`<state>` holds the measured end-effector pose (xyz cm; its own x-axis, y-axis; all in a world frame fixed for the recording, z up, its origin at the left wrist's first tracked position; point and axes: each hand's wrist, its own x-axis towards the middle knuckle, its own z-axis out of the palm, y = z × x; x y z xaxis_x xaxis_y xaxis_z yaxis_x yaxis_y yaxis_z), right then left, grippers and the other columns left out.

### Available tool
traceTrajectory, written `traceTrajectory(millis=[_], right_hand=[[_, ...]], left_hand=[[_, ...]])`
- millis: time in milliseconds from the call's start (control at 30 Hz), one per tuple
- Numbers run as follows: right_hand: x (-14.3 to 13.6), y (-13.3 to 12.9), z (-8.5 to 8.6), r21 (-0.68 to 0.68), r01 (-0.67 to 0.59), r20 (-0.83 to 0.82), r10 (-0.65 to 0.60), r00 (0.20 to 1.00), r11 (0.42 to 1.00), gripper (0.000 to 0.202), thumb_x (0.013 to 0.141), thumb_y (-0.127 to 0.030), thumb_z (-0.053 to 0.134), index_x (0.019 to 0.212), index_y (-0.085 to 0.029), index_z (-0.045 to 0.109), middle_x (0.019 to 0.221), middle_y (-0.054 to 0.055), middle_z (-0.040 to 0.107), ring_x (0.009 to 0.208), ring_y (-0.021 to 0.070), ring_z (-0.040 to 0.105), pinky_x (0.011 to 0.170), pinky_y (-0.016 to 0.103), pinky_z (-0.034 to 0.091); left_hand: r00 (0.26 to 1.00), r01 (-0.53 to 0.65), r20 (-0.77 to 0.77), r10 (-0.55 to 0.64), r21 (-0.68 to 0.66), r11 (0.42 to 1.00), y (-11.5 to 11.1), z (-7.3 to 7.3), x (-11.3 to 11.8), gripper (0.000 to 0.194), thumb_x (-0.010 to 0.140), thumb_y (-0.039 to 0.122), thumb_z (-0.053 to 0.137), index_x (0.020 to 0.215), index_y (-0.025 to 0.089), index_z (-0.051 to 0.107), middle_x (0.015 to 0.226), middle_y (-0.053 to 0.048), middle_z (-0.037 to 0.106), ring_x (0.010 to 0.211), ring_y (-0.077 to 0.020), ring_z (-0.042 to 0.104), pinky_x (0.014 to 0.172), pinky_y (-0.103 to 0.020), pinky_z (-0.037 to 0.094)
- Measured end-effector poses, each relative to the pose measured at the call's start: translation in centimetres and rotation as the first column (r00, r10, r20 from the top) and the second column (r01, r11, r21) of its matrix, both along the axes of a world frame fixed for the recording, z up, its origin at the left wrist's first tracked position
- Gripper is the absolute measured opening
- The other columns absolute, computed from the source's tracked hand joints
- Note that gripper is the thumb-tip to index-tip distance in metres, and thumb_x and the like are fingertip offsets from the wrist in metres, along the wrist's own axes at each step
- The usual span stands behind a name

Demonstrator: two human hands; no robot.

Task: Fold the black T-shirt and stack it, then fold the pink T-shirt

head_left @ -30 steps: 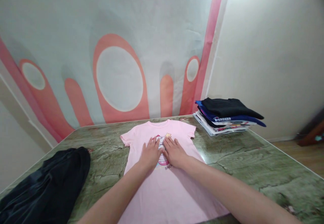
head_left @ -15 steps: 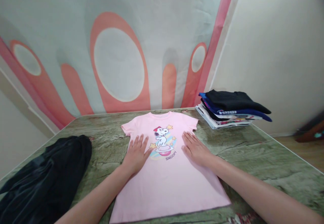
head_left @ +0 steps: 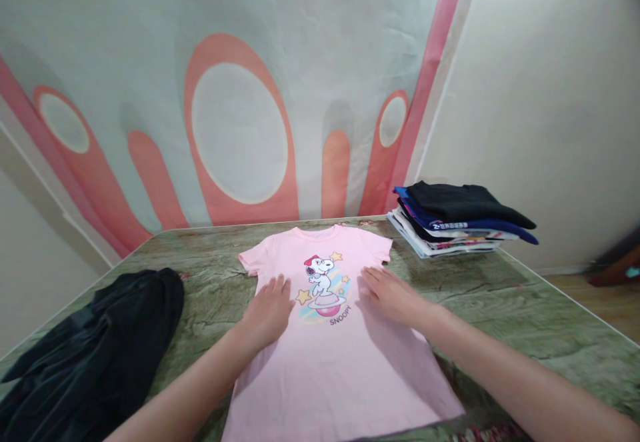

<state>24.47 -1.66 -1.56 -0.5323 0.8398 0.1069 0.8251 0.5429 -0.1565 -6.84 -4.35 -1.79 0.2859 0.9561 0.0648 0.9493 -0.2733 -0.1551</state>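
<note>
Shirt (head_left: pixel 325 382) laid flat on wood-patterned table (head_left: pixel 500 295)

The pink garment lies face up before you, collar toward the far edge. Your left hand (head_left: pixel 269 312) and right hand (head_left: pixel 395 297) are palm down over its two sides, cartoon print (head_left: pixel 326 289) between them. Your fingers are extended, close together, unclenched; whether they touch the fabric cannot be told. A rumpled dark garment (head_left: pixel 100 349) lies to your left; a folded clothes stack (head_left: pixel 460 222) stands far right.

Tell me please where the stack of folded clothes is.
In the head view, the stack of folded clothes sits toward the back right of the table, right of the pink T-shirt.
</note>
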Motion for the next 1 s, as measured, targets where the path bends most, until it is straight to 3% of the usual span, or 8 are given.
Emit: traceTrajectory(millis=[133,267,367,467,600,833,900,1000], right_hand=[[-5.5,3.7,1.3,0.034,-0.05,-0.056,0.051,0.997,0.998,0.056,0.098,-0.04,0.021,0.146,-0.011,0.029,0.153,0.012,0.026,0.142,0.0244,0.019,0.113,0.042,0.017],[-8.6,7.4,-0.5,-0.032,-0.06,-0.041,0.059,0.997,0.998,0.057,0.098,-0.043,0.021,0.146,-0.014,0.029,0.154,0.01,0.023,0.142,0.0238,0.015,0.113,0.044,0.014],[-7.8,9.6,-2.2,-0.013,0.004,-0.049,-0.004,0.999,1.0,0.057,0.098,-0.041,0.02,0.145,-0.011,0.029,0.154,0.012,0.024,0.142,0.0238,0.017,0.113,0.044,0.012],[-6.3,11.0,-3.0,0.001,0.114,-0.049,-0.114,0.992,0.994,0.058,0.098,-0.038,0.02,0.144,-0.005,0.029,0.153,0.016,0.024,0.141,0.0245,0.017,0.112,0.044,0.012],[-5.5,11.5,-3.4,0.028,0.163,-0.043,-0.161,0.986,0.986,0.059,0.097,-0.039,0.021,0.144,-0.003,0.029,0.152,0.018,0.025,0.141,0.0258,0.018,0.112,0.044,0.011],[-5.5,10.5,-2.6,0.094,0.14,-0.078,-0.133,0.988,0.986,0.05,0.097,-0.03,0.024,0.138,-0.005,0.04,0.147,0.018,0.036,0.138,0.0245,0.025,0.111,0.043,0.012],[-5.5,10.3,-2.1,0.115,0.08,-0.103,-0.068,0.992,0.99,0.05,0.097,-0.03,0.023,0.14,-0.008,0.038,0.149,0.015,0.033,0.139,0.0227,0.022,0.112,0.041,0.011],[-5.5,10.2,-1.9,0.066,-0.084,-0.094,0.09,0.992,0.994,0.052,0.098,-0.039,0.022,0.144,-0.018,0.035,0.153,0.006,0.028,0.141,0.0206,0.019,0.112,0.039,0.013]], left_hand=[[0.996,0.064,0.055,-0.069,0.087,0.994,5.9,1.0,3.4,0.053,0.095,0.029,0.03,0.143,0.006,0.034,0.151,-0.018,0.027,0.14,-0.0284,0.024,0.11,-0.044,0.024],[0.994,0.03,0.106,-0.034,0.037,0.999,9.0,-1.0,4.7,0.054,0.097,0.037,0.024,0.145,0.015,0.032,0.153,-0.011,0.026,0.141,-0.0272,0.021,0.11,-0.049,0.02],[0.989,0.042,0.137,-0.049,0.056,0.998,8.9,-2.5,4.0,0.056,0.097,0.044,0.02,0.147,0.02,0.028,0.155,-0.007,0.022,0.142,-0.026,0.019,0.111,-0.051,0.015],[0.986,0.056,0.152,-0.062,0.047,0.997,8.6,-3.0,3.3,0.057,0.097,0.05,0.018,0.148,0.024,0.026,0.155,-0.004,0.022,0.142,-0.0254,0.017,0.111,-0.052,0.013],[0.983,-0.072,0.174,0.067,0.028,0.997,9.1,-2.9,2.6,0.064,0.095,0.057,0.017,0.148,0.023,0.027,0.155,-0.005,0.02,0.142,-0.0283,0.015,0.111,-0.052,0.014],[0.96,-0.233,0.185,0.211,0.103,0.967,9.7,-3.2,1.1,0.07,0.095,0.057,0.017,0.146,0.01,0.03,0.153,-0.015,0.025,0.14,-0.0322,0.021,0.111,-0.049,0.016],[0.967,-0.203,0.185,0.177,0.132,0.97,9.6,-2.9,1.0,0.065,0.096,0.051,0.018,0.146,0.011,0.029,0.154,-0.014,0.022,0.142,-0.0301,0.017,0.112,-0.048,0.015],[0.984,-0.051,0.174,0.032,0.108,0.993,9.5,-2.6,1.1,0.059,0.098,0.048,0.018,0.147,0.017,0.027,0.156,-0.008,0.018,0.143,-0.0246,0.013,0.112,-0.044,0.016]])
